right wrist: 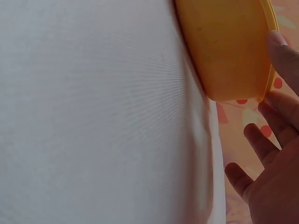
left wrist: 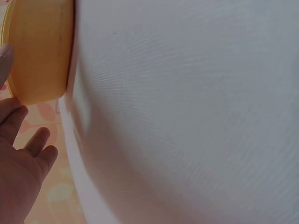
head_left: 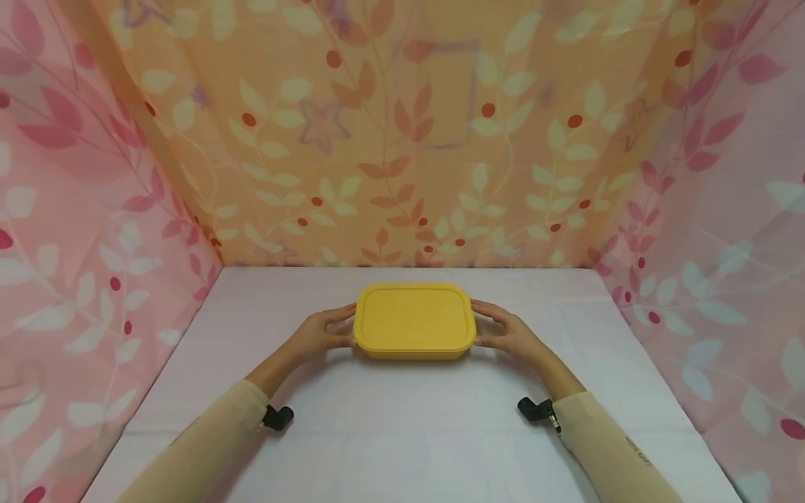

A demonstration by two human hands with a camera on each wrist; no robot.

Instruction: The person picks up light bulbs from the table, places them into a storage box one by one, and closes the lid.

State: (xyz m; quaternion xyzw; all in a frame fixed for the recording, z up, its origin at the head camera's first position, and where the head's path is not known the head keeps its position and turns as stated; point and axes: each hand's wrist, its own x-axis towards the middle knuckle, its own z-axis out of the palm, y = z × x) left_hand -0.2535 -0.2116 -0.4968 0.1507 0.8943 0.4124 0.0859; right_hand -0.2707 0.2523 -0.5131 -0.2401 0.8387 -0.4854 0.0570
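A yellow lidded box (head_left: 415,318), rectangular with rounded corners, sits on the white cloth toward the far edge of the table. My left hand (head_left: 317,335) holds its left end, thumb at the near corner and fingertips at the far one. At the right end, my right hand (head_left: 512,334) holds it the same way. In the left wrist view the thumb (left wrist: 5,58) lies at the lid's rim, while the lower fingers extend free of the box. The right wrist view likewise has the thumb (right wrist: 280,46) on the rim and the other fingers spread below.
White cloth (head_left: 402,433) covers the table. A yellow leaf-patterned curtain (head_left: 402,140) hangs behind it, with pink patterned curtains on the left (head_left: 82,244) and right (head_left: 711,244). Small black cameras are strapped at the left cuff (head_left: 278,418) and right cuff (head_left: 534,410).
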